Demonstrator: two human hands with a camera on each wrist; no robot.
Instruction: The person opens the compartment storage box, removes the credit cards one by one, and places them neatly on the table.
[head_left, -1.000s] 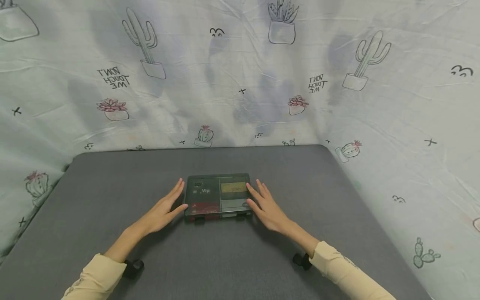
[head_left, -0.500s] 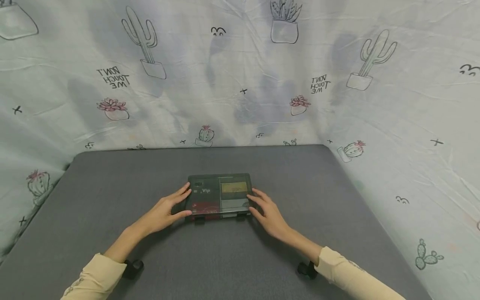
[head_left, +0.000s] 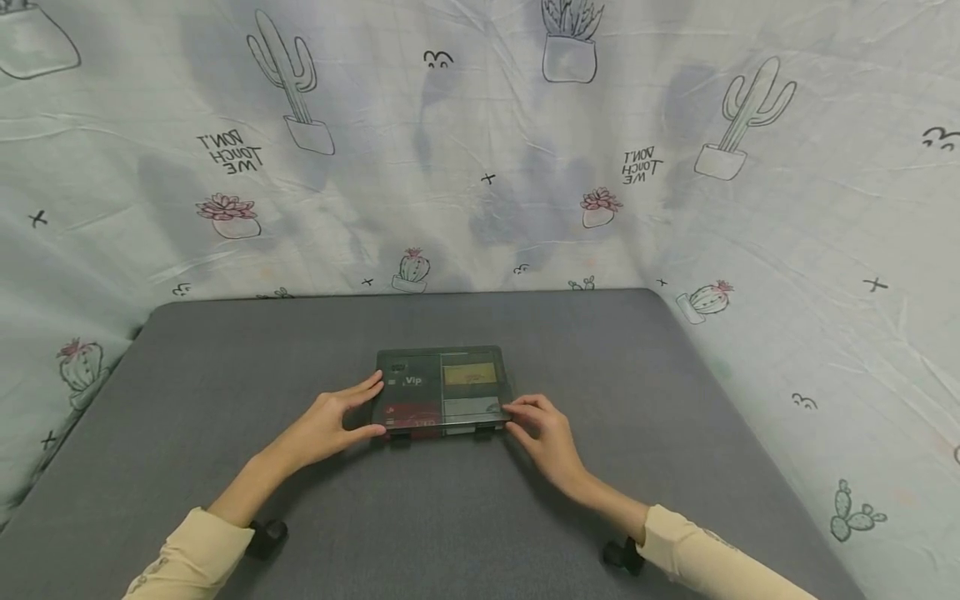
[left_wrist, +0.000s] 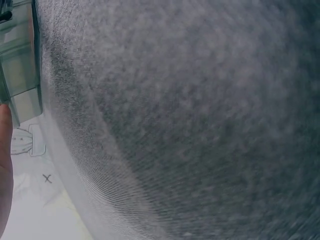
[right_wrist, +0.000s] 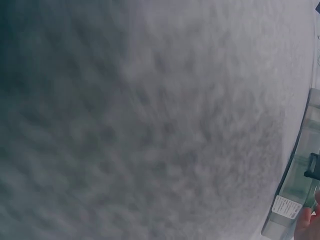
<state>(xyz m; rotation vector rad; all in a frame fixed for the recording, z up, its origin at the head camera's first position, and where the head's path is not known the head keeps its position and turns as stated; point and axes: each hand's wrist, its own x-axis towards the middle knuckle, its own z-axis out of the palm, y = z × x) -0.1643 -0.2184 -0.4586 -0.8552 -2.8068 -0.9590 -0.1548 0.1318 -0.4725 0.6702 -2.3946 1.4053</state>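
Observation:
A flat, see-through dark green plastic case (head_left: 411, 392) lies on the grey table. Through its lid show dark, red, yellow and pale cards, one marked "Vip", and dark latches (head_left: 400, 439) sit along its front side. At the case's left end, my left hand (head_left: 326, 425) rests its fingertips on the edge, thumb at the front corner, fingers fairly straight. My right hand (head_left: 551, 442) has bent fingers and pinches the front right corner between thumb and fingers. In the right wrist view, a white label (right_wrist: 287, 206) shows on the case's side.
The grey table (head_left: 600, 350) reaches back to a pale curtain (head_left: 480, 125) printed with cacti, which also runs along both sides. Black wrist straps (head_left: 622, 556) show beneath the cream sleeves (head_left: 195, 546).
Both hands came in from beside the case to touch it. The right hand then slid toward the front right corner, its fingers bending. The case shifted slightly to the right in view; its lid stays closed.

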